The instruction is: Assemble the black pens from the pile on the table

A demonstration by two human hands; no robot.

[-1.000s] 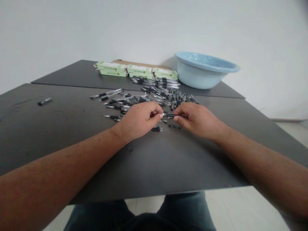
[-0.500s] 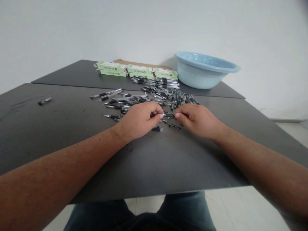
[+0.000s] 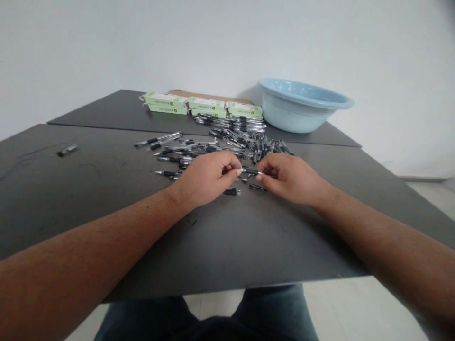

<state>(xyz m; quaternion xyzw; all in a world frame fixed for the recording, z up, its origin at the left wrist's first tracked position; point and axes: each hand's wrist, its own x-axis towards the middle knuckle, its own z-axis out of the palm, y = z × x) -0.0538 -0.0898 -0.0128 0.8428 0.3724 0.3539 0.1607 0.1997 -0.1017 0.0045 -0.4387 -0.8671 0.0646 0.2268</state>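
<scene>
Between my hands lies a gel pen (image 3: 249, 171) with a black grip, held roughly level just above the table. My left hand (image 3: 211, 176) pinches its left end between thumb and forefinger, hiding that end. The fingers of my right hand (image 3: 284, 177) curl around the pen's pointed right end, thumb below and forefinger above, with a slim bit of the tip showing between them. Under the hands are a small pen tip piece (image 3: 243, 180), a short black pen part (image 3: 258, 187) and another pen's end (image 3: 232, 192).
Many clear-and-black pens (image 3: 231, 137) lie in a loose pile beyond my hands. Behind them stand stacked green-and-white boxes (image 3: 167, 108) and a light blue basin (image 3: 295, 116). A lone pen cap (image 3: 67, 150) lies at left on the dark table (image 3: 227, 246). A wall rises behind.
My right thumb and forefinger have parted a little at the pen's right end, so more of its tip shows. My left hand keeps its pinch and has hardly moved.
</scene>
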